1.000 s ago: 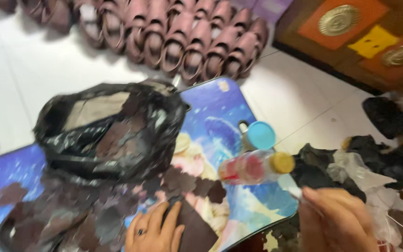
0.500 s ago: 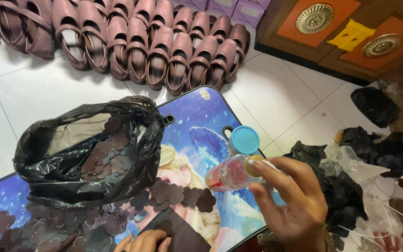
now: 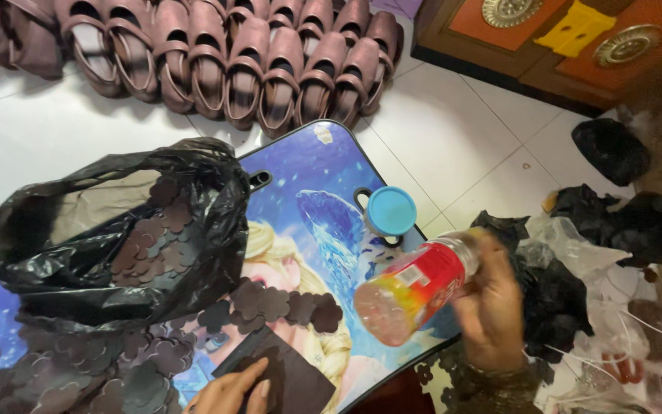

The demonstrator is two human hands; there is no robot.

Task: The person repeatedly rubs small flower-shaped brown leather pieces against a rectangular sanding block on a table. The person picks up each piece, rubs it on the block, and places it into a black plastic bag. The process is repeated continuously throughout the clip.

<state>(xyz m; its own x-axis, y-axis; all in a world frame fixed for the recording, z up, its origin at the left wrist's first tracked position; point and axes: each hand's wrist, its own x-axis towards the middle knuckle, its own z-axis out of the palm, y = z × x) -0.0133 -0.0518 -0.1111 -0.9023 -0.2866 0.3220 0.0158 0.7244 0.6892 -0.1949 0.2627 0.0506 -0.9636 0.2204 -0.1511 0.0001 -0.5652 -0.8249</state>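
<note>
Black plastic bag (image 3: pixel 116 230) at left, mouth open, brown flower-shaped cutouts (image 3: pixel 270 303) spilling from it onto picture-printed folding table (image 3: pixel 308 169). Left hand (image 3: pixel 231 389) at bottom edge, fingers flat on dark brown sheet (image 3: pixel 300 379), holding nothing. Blue round lid (image 3: pixel 391 211) on table near its right edge. Right hand (image 3: pixel 488 307) closed around clear plastic bottle (image 3: pixel 415 287) with red label, bottle tilted, lifted above table. Row of brown sandals (image 3: pixel 216 54) on white floor behind.
</note>
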